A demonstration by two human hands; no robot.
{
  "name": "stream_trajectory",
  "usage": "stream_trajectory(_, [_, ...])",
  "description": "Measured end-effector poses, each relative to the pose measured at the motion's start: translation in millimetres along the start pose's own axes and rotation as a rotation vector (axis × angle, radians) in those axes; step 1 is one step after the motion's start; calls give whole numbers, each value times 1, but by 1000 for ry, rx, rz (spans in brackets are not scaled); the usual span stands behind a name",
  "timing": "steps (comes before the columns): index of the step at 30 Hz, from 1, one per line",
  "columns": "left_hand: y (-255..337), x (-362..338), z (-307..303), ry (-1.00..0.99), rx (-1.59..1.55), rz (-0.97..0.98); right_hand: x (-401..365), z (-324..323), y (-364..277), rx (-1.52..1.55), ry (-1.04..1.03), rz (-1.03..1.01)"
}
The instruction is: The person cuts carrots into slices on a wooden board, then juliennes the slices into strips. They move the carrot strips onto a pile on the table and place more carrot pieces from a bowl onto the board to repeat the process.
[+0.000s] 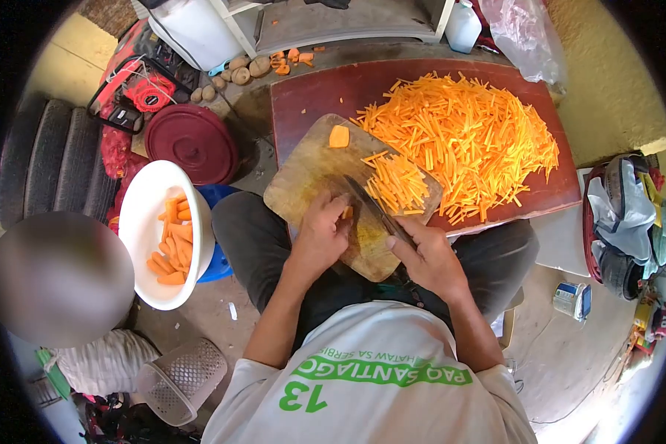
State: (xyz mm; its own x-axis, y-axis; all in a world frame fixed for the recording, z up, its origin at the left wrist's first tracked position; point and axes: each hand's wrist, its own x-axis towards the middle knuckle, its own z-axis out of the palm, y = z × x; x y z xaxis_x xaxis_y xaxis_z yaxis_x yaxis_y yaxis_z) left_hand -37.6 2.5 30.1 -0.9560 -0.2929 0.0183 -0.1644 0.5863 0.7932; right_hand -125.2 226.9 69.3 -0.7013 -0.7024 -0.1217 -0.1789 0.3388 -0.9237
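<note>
My right hand [431, 257] grips the handle of a knife [374, 204], its dark blade pointing away and left across a worn wooden cutting board [292, 177]. On the board, my left hand [320, 231] has its fingers curled around a small orange carrot piece [347, 212], mostly hidden by them. Right of the blade lies a small heap of cut carrot sticks [398, 185]. A flat carrot slab [339, 136] rests near the board's far edge. Beyond the board spreads a large pile of carrot sticks [459, 140].
The board overlaps a dark red tabletop [303, 92]. At left stands a white tub [137, 229] holding peeled carrots [174, 251]. Behind it is a dark red lid [191, 144]. A plastic basket [192, 374] sits on the floor, near a blurred round shape [59, 280].
</note>
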Motion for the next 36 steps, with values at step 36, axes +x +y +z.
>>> stream_trajectory(36, [-14,-21,23,121,134,176,-28,7,-9,-75,-33,-51])
